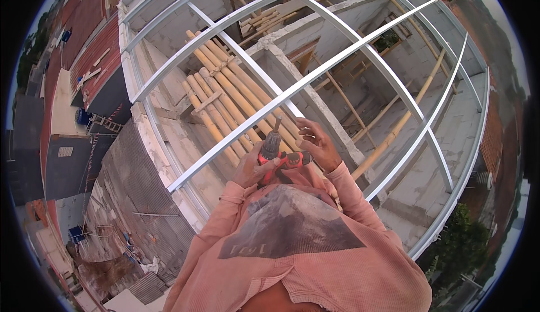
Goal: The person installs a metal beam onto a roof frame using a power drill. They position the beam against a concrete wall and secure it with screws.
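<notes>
A red and black cordless drill [271,156] is held close in front of my chest. My left hand [248,167] is closed around its body, thumb across the side. The drill's dark chuck and metal bit point away from me, and its grip end lies toward the right. Just beyond that end is my right hand [319,143], raised with its fingers bent and apart. I make out nothing in it, though anything tiny between the fingertips would be hard to see. A silver metal beam [304,81] runs diagonally past the bit, just ahead of my hands.
Silver roof beams [382,62] form an open grid over unfinished block walls [444,185]. Below lies a row of bamboo poles [225,81]; a longer bamboo pole [402,118] slants at right. A grey corrugated roof [126,171] lies lower left, and a tree [458,244] lower right.
</notes>
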The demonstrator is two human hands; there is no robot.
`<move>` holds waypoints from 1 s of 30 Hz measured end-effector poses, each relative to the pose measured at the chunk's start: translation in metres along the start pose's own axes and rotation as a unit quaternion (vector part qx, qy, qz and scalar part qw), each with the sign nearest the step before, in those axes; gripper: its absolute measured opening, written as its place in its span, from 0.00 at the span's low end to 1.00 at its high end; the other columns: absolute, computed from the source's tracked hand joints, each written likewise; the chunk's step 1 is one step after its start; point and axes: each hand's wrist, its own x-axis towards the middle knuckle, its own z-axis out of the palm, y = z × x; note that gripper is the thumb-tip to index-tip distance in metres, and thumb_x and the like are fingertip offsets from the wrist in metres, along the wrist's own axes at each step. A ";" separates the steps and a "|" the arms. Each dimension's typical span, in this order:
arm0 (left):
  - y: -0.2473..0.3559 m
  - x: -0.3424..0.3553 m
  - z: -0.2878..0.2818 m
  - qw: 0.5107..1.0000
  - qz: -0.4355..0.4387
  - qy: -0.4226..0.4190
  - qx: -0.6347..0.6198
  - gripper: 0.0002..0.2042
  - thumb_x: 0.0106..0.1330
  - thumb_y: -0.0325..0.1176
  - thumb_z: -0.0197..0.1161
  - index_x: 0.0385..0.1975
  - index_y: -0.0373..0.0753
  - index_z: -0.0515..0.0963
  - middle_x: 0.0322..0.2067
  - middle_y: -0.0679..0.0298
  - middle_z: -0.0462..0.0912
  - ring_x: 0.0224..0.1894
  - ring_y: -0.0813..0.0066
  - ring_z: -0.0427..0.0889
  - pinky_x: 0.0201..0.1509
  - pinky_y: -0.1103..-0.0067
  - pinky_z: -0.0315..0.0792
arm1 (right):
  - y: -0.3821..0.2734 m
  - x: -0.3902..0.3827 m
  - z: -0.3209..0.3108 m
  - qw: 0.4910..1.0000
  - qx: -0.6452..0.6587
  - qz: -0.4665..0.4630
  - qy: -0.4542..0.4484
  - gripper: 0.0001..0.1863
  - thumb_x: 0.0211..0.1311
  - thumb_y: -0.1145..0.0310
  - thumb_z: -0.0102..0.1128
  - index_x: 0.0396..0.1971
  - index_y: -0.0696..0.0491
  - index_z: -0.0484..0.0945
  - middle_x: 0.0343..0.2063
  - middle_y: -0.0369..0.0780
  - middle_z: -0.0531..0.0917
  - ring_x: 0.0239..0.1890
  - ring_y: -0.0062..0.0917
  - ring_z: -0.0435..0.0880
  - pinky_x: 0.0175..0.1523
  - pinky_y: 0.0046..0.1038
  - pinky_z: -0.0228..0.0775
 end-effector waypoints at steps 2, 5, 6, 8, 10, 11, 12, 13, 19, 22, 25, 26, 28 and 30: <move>-0.012 0.005 0.002 1.000 0.005 0.021 -0.019 0.35 0.60 0.59 0.68 0.55 0.34 0.73 0.39 0.56 0.83 0.42 0.66 0.83 0.50 0.71 0.75 | 0.018 -0.021 -0.004 0.970 -0.224 -0.078 -0.046 0.36 0.56 0.67 0.65 0.68 0.52 0.67 0.59 0.41 0.73 0.63 0.35 0.71 0.69 0.37 0.63; -0.030 0.013 0.002 0.999 -0.023 0.028 -0.002 0.33 0.64 0.57 0.65 0.57 0.34 0.72 0.42 0.52 0.84 0.44 0.60 0.84 0.50 0.69 0.76 | 0.025 -0.044 0.028 0.840 -0.514 -0.146 -0.093 0.39 0.55 0.53 0.68 0.67 0.52 0.68 0.60 0.43 0.73 0.63 0.41 0.71 0.72 0.47 0.56; -0.023 0.016 0.002 0.999 -0.025 0.028 -0.033 0.32 0.65 0.56 0.65 0.55 0.33 0.72 0.40 0.54 0.83 0.42 0.63 0.84 0.49 0.70 0.76 | 0.029 -0.046 0.038 0.815 -0.557 -0.154 -0.049 0.41 0.56 0.53 0.67 0.68 0.52 0.66 0.60 0.43 0.73 0.63 0.40 0.71 0.71 0.48 0.55; -0.019 0.020 0.009 0.997 -0.033 0.023 -0.065 0.30 0.65 0.55 0.65 0.53 0.33 0.73 0.38 0.55 0.82 0.40 0.67 0.83 0.47 0.71 0.76 | 0.029 -0.046 0.050 0.776 -0.616 -0.135 -0.005 0.44 0.56 0.56 0.65 0.72 0.52 0.59 0.58 0.44 0.73 0.62 0.39 0.71 0.70 0.48 0.56; -0.018 0.024 0.019 0.982 -0.043 0.042 -0.177 0.27 0.68 0.53 0.64 0.49 0.32 0.73 0.36 0.59 0.81 0.38 0.73 0.81 0.45 0.74 0.76 | 0.040 -0.039 0.053 0.778 -0.615 -0.131 0.011 0.45 0.55 0.57 0.65 0.73 0.51 0.58 0.57 0.45 0.74 0.61 0.39 0.72 0.69 0.47 0.56; -0.015 0.025 0.024 0.982 -0.050 0.040 -0.178 0.27 0.68 0.53 0.64 0.49 0.32 0.73 0.36 0.59 0.81 0.38 0.73 0.81 0.45 0.74 0.76 | 0.042 -0.034 0.053 0.778 -0.614 -0.135 0.029 0.46 0.54 0.58 0.66 0.73 0.51 0.58 0.56 0.45 0.74 0.59 0.39 0.72 0.69 0.46 0.57; -0.012 0.027 0.029 0.976 -0.068 0.042 -0.205 0.26 0.68 0.53 0.63 0.49 0.31 0.73 0.36 0.60 0.80 0.39 0.75 0.80 0.44 0.76 0.76 | 0.033 -0.031 0.052 0.780 -0.611 -0.133 0.032 0.44 0.56 0.63 0.63 0.73 0.51 0.57 0.53 0.44 0.75 0.55 0.37 0.75 0.64 0.43 0.63; -0.008 0.029 0.033 0.968 -0.087 0.044 -0.231 0.26 0.69 0.52 0.63 0.49 0.31 0.73 0.37 0.61 0.80 0.39 0.77 0.80 0.44 0.77 0.75 | 0.043 -0.026 0.046 0.783 -0.608 -0.128 0.028 0.44 0.56 0.63 0.63 0.73 0.51 0.57 0.53 0.44 0.75 0.55 0.37 0.75 0.64 0.43 0.63; -0.010 0.068 0.030 0.994 -0.094 -0.025 -0.045 0.30 0.73 0.58 0.55 0.50 0.31 0.77 0.37 0.60 0.82 0.40 0.75 0.80 0.46 0.79 0.75 | 0.090 -0.012 0.007 0.822 -0.560 -0.096 0.045 0.37 0.61 0.67 0.59 0.71 0.51 0.60 0.49 0.44 0.78 0.50 0.36 0.81 0.54 0.39 0.69; -0.028 0.095 0.014 0.973 -0.184 -0.022 -0.137 0.36 0.73 0.60 0.51 0.63 0.29 0.71 0.47 0.47 0.85 0.51 0.55 0.85 0.54 0.67 0.76 | 0.072 -0.009 -0.005 0.879 -0.469 -0.067 0.054 0.39 0.57 0.62 0.64 0.69 0.52 0.62 0.49 0.46 0.81 0.50 0.40 0.81 0.54 0.39 0.70; -0.040 0.136 0.006 0.989 -0.042 0.086 0.115 0.38 0.72 0.61 0.52 0.66 0.30 0.68 0.57 0.43 0.78 0.60 0.51 0.78 0.63 0.66 0.71 | 0.081 -0.012 -0.031 0.929 -0.367 -0.012 0.054 0.42 0.54 0.59 0.69 0.69 0.52 0.63 0.50 0.49 0.81 0.50 0.44 0.81 0.54 0.41 0.70; -0.050 0.157 0.008 0.988 -0.050 0.084 0.116 0.38 0.72 0.61 0.52 0.66 0.30 0.68 0.57 0.43 0.78 0.60 0.51 0.78 0.63 0.66 0.71 | 0.085 -0.013 -0.041 0.930 -0.364 0.004 0.054 0.40 0.56 0.59 0.68 0.68 0.54 0.65 0.50 0.50 0.82 0.49 0.46 0.82 0.53 0.41 0.73; -0.080 0.195 0.014 0.958 -0.006 0.079 0.274 0.43 0.69 0.64 0.54 0.70 0.31 0.61 0.66 0.43 0.68 0.68 0.47 0.69 0.70 0.64 0.64 | 0.082 -0.012 -0.053 0.949 -0.306 0.033 0.063 0.39 0.57 0.59 0.68 0.67 0.54 0.65 0.50 0.51 0.83 0.49 0.47 0.83 0.53 0.41 0.74; -0.124 0.240 0.025 0.941 -0.021 0.055 0.333 0.46 0.67 0.65 0.56 0.72 0.31 0.57 0.68 0.44 0.65 0.70 0.47 0.65 0.72 0.63 0.61 | 0.096 -0.006 -0.064 0.957 -0.243 0.136 0.084 0.35 0.59 0.58 0.70 0.65 0.52 0.69 0.50 0.49 0.83 0.51 0.42 0.84 0.55 0.34 0.75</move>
